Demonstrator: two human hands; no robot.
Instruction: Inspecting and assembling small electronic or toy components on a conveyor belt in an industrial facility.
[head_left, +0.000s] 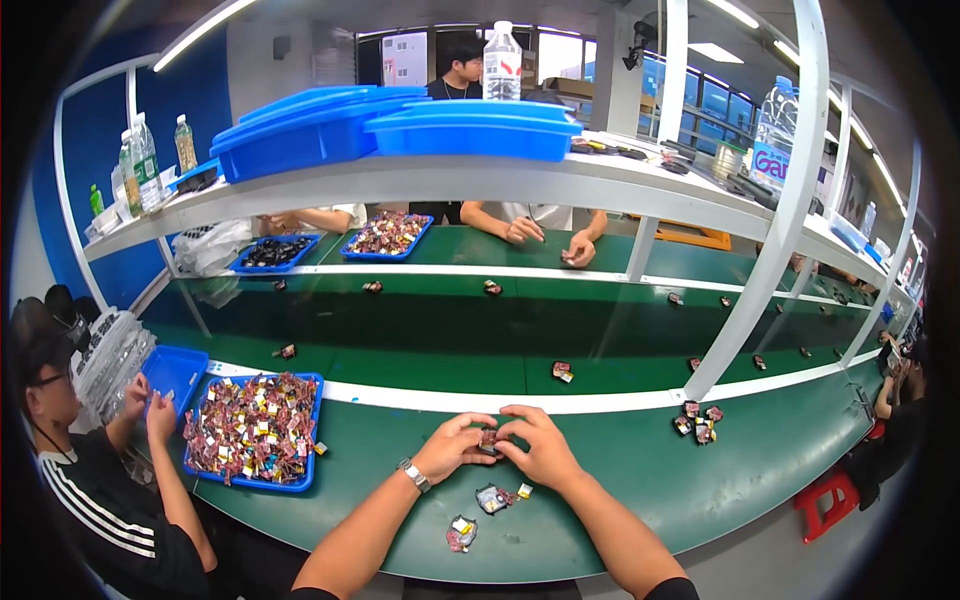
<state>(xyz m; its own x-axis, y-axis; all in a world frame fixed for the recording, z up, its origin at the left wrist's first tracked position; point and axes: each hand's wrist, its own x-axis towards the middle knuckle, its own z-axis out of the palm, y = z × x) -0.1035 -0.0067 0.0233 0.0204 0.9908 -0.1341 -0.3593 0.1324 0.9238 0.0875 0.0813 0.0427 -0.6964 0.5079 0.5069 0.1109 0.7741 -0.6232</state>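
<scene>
- Near edge of the green surface [780,460], head view: the left hand [452,447] and right hand [543,446] meet in front of the body, both grasping one small dark piece [488,440] by their fingertips.
- The two-sided pinch probably steadies so small a thing and lets the fingers work on it (its detail is mostly covered by them).
- Nearer the body, between the forearms, lie two wired parts: an upper one [490,498] with a yellow-and-white tag beside it, and a lower one [461,533]. Likely set there for short reach.
- Left of the hands, a blue tray [255,482] is heaped with similar tagged parts; its walls presumably keep the loose wires from spreading.
- Off to the right, a small cluster of parts [697,424] sits by the white rail [450,397], apart from the heap, perhaps to avoid mixing.
- Beyond the rail, single parts lie spaced along a green belt [440,340].
</scene>
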